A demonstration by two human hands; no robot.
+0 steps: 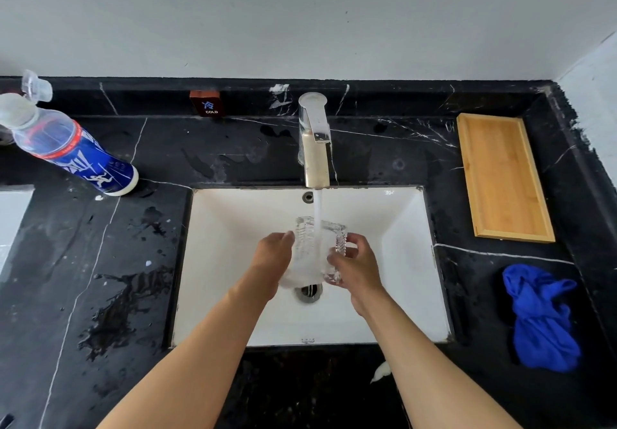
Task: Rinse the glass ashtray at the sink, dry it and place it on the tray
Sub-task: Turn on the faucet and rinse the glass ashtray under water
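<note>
A clear, ribbed glass ashtray (pixel 315 248) is held tilted over the white sink (pixel 410 228), under a running stream of water from the chrome faucet (pixel 315 148). My left hand (pixel 272 258) grips its left side and my right hand (pixel 355 261) grips its right side. Water splashes white inside the glass. The drain (pixel 309 291) shows just below the ashtray. A wooden tray (pixel 500 178) lies on the black counter to the right of the sink. A crumpled blue cloth (pixel 541 318) rests on the counter nearer me, below the tray.
A plastic bottle with a blue label (pixel 73 151) stands at the back left on the black marble counter (pixel 100 261), which has wet patches. A small "COLD" sign (pixel 208 103) leans on the backsplash. A wall closes the right side.
</note>
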